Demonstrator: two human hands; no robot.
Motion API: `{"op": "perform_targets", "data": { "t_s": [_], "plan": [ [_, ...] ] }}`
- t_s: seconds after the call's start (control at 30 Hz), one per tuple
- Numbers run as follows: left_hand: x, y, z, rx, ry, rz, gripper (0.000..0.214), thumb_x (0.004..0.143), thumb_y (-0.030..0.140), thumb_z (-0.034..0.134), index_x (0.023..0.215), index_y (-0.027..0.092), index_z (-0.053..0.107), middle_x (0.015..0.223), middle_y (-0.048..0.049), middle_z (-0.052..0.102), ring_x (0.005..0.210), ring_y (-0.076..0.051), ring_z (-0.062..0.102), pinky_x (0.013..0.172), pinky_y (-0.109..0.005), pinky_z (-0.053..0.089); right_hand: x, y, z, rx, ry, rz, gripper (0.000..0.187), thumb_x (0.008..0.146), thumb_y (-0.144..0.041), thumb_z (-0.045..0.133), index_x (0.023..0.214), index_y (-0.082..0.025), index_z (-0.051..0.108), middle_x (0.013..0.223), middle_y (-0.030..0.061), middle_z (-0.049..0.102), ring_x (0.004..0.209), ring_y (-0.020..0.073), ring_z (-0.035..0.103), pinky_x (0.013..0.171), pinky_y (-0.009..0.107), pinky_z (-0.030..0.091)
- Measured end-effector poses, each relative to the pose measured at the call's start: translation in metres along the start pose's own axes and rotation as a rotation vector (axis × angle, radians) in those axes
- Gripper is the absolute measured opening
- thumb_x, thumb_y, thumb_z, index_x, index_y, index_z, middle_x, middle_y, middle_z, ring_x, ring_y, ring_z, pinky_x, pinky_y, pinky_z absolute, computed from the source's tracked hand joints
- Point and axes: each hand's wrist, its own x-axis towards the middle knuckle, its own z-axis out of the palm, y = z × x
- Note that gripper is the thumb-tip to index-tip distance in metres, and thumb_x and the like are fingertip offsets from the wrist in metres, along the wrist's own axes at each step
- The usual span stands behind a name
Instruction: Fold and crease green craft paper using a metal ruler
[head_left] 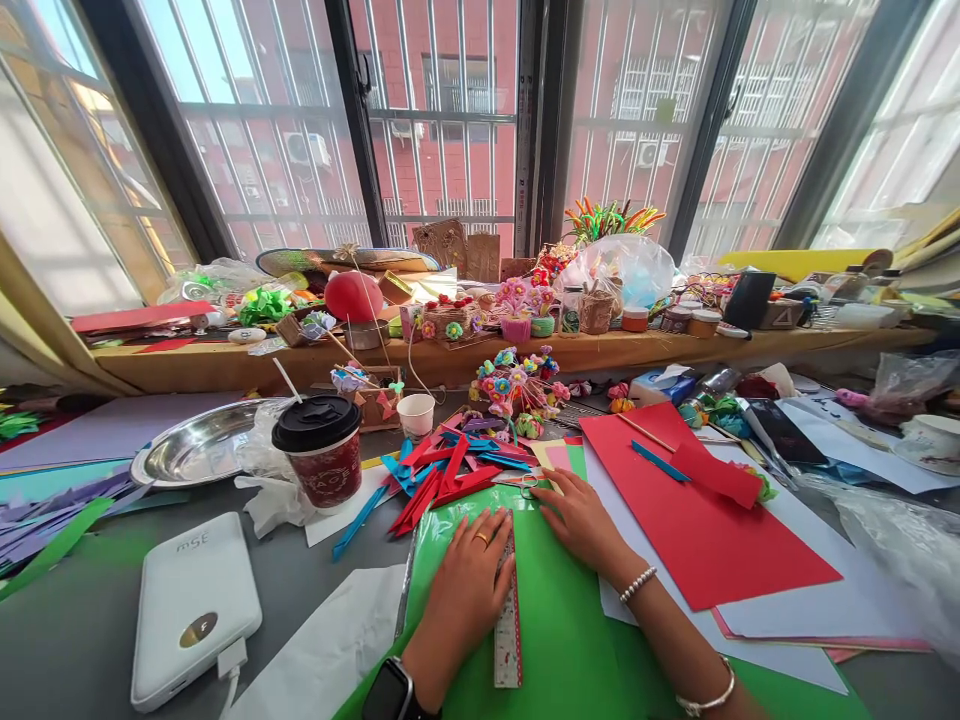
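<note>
- Green paper (570, 620) lies beneath both hands.
- The left hand (472, 560) lies flat along the ruler (508, 645), seemingly to stop it slipping.
- The right hand (581, 515) rests alongside, fingers bent; I can't tell its grip.
- Red strips (454, 465) lie beyond the left hand, perhaps leaving the ruler room.

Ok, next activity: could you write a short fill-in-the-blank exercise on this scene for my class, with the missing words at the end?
1. The left hand rests on a ____ that lies on the green sheet.
2. The red cup is topped with a black ____.
3. A white ____ is plugged into the power bank.
4. Blue and ____ strips lie beyond the left hand.

Missing words: ruler; lid; cable; red.
</note>
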Motion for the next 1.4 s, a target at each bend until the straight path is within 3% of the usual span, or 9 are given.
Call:
{"op": "perform_targets", "data": {
  "t_s": [0.17,0.4,0.6,0.9,1.4],
  "plan": [
    [0.000,-0.001,0.000,0.003,0.000,-0.001,0.040,0.085,0.026,0.034,0.124,0.019,0.039,0.128,-0.0064,0.045,0.118,-0.023,0.039,0.097,-0.047,0.032,-0.003,0.006,-0.008,0.008,0.031,0.072,0.019,0.077,-0.024,0.052,0.094,-0.018,0.060,0.114,0.0131,0.055,0.107,0.0272,0.047,0.086,0.042,0.039],
    [0.002,0.002,-0.005,-0.018,-0.064,-0.053,0.043,0.085,0.033,0.037,0.123,0.015,0.041,0.128,-0.0085,0.044,0.119,-0.024,0.037,0.100,-0.047,0.029,-0.005,0.011,-0.012,0.056,-0.010,0.091,0.005,0.075,-0.019,0.054,0.077,-0.018,0.058,0.109,0.0131,0.056,0.108,0.0265,0.045,0.084,0.039,0.039],
    [0.001,0.002,-0.008,-0.023,-0.086,-0.050,0.040,0.087,0.023,0.030,0.125,0.017,0.038,0.130,-0.0063,0.043,0.121,-0.020,0.034,0.102,-0.045,0.026,-0.005,0.013,-0.011,0.138,-0.028,0.120,0.004,0.074,-0.018,0.053,0.075,-0.017,0.057,0.109,0.0132,0.054,0.110,0.0257,0.044,0.087,0.038,0.036],
    [0.003,0.001,-0.005,-0.005,-0.082,-0.033,0.041,0.085,0.027,0.037,0.124,0.015,0.040,0.130,-0.0087,0.043,0.121,-0.023,0.035,0.101,-0.046,0.028,-0.004,0.017,-0.007,0.260,0.004,0.160,0.006,0.072,-0.023,0.054,0.071,-0.017,0.053,0.106,0.0130,0.055,0.107,0.0260,0.045,0.087,0.039,0.035],
    [0.003,0.000,-0.003,0.033,-0.083,-0.012,0.041,0.084,0.022,0.036,0.124,0.014,0.040,0.130,-0.0081,0.042,0.120,-0.023,0.036,0.100,-0.048,0.030,-0.003,0.005,-0.027,0.378,-0.026,0.188,0.010,0.072,-0.025,0.056,0.065,-0.018,0.054,0.105,0.0122,0.057,0.101,0.0237,0.051,0.086,0.037,0.037]
  ]
}}
